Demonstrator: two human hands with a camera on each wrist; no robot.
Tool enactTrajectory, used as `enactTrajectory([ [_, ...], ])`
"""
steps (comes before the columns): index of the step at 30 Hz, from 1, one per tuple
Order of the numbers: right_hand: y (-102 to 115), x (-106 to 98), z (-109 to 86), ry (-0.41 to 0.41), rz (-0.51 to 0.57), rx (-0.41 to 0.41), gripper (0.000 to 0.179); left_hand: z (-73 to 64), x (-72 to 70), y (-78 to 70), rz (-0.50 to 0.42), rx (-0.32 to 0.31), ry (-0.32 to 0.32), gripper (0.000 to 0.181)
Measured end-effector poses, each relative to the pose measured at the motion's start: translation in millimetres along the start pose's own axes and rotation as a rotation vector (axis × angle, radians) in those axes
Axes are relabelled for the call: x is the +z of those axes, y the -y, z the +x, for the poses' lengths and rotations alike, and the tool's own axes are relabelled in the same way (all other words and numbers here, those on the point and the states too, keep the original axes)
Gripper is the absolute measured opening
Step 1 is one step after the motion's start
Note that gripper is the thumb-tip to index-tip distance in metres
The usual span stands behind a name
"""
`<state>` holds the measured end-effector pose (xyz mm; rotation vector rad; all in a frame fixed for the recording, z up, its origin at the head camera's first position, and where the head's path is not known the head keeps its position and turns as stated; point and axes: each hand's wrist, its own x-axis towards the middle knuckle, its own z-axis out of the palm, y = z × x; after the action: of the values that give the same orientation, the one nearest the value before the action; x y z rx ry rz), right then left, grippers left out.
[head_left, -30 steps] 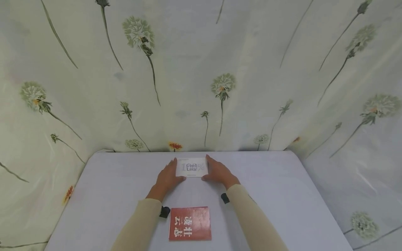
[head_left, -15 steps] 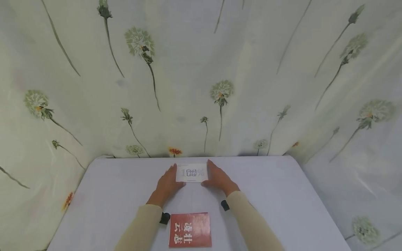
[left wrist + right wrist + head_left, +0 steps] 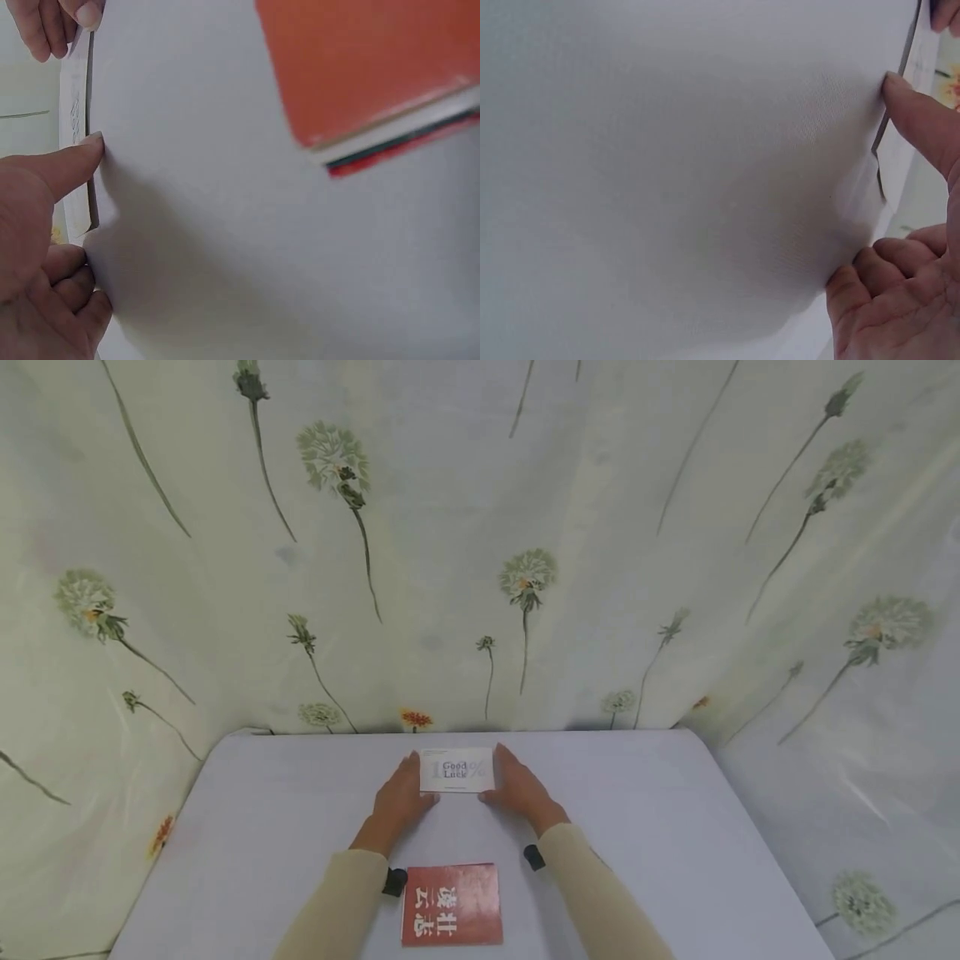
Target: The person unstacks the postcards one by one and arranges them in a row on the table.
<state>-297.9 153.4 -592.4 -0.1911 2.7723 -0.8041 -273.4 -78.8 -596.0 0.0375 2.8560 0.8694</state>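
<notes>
A white card [image 3: 456, 770] printed "Good Luck" lies near the far edge of the table in the head view. My left hand [image 3: 397, 797] holds it at the left end, thumb on the near edge and fingers along the side. The right hand [image 3: 522, 789] holds the other end in the same way. In the left wrist view, the left thumb [image 3: 75, 161] touches the card's near edge and the other fingers are bent against the tabletop. The right wrist view has the right thumb [image 3: 919, 116] at that edge too; the card's far side is hidden.
A red booklet [image 3: 476, 906] with white lettering lies between the forearms, nearer the person. The white-covered table [image 3: 637, 827] ends just beyond the card. Behind and at both sides hangs a dandelion-patterned curtain [image 3: 442, 527].
The head view has tilted slightly, so the whole scene sits a little lower in it. Both hands stay at the card's two ends, with no clear movement of the card over the table.
</notes>
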Motion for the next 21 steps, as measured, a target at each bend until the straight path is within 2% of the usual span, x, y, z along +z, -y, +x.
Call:
enactTrajectory([
  [5, 1.3, 1.9, -3.7, -0.018, 0.0, -0.026, 0.102, -7.0, -1.6, 2.8, -0.017, -0.009, 0.008, 0.091],
  [10, -3.7, 3.3, -10.0, -0.029, -0.014, -0.047, 0.104, -13.5, 0.2, 5.0, 0.001, 0.024, 0.001, 0.09],
  [13, -4.7, 4.7, -15.7, -0.041, 0.025, -0.066, 0.104, -18.5, 1.6, 8.5, 0.018, 0.033, -0.012, 0.089],
  [17, -4.9, 7.5, -26.4, -0.03, 0.058, -0.047, 0.102, -29.7, 1.7, 12.7, 0.043, 0.042, -0.03, 0.087],
  [21, -5.1, 9.9, -36.3, -0.025, 0.034, -0.034, 0.099, -44.7, -1.6, 13.2, 0.069, 0.057, -0.041, 0.082],
])
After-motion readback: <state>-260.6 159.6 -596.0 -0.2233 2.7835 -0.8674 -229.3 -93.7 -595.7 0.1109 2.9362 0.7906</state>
